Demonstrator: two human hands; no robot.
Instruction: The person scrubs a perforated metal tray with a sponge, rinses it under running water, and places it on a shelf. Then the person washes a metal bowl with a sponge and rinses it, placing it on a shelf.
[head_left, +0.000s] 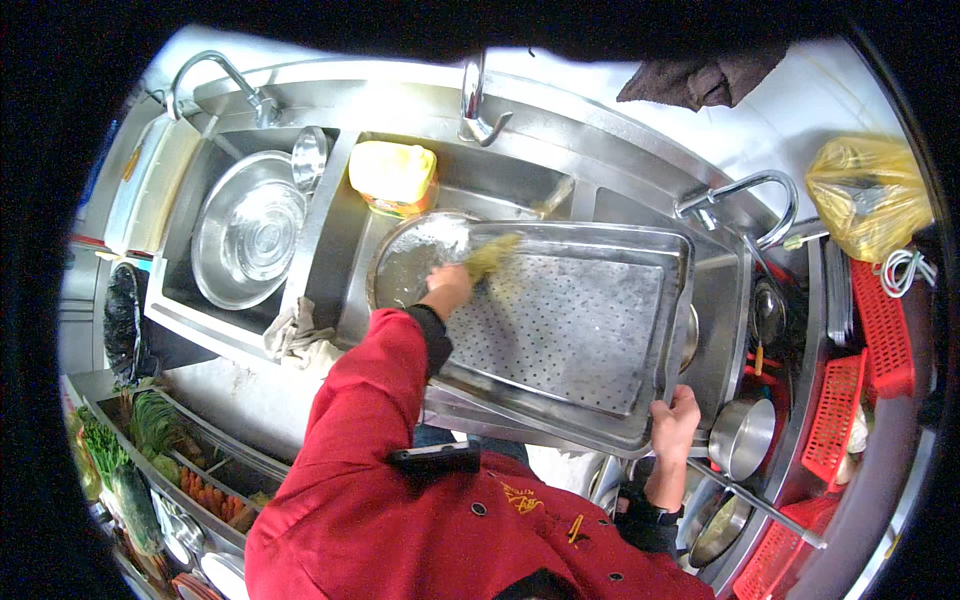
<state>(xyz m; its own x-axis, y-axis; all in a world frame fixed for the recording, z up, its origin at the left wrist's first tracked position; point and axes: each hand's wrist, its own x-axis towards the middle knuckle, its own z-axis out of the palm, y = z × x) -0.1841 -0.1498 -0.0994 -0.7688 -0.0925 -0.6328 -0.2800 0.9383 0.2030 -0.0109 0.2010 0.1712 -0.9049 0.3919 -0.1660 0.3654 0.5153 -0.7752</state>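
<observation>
In my left hand (448, 283) is a yellow bristled scrubbing brush (491, 256), blurred, over the upper left part of a large rectangular metal tray (585, 337). Small holes or dots cover the tray's flat bottom. My right hand (675, 420) grips the rim at its near right corner, thumb on top. The tray lies slanted across the middle sink (334, 259), partly over a round metal basin (397, 274) of water. Behind the basin stands a yellow plastic jug (394, 176). The brush's handle is mostly hidden by my hand.
The left sink holds a large steel bowl (251, 229) and a smaller one (309, 159). A rag (300, 334) hangs on the front edge. Chrome faucets (474, 105) line the back. Rightward are a steel pot (742, 439), red plastic baskets (832, 420) and a yellow bag (866, 195).
</observation>
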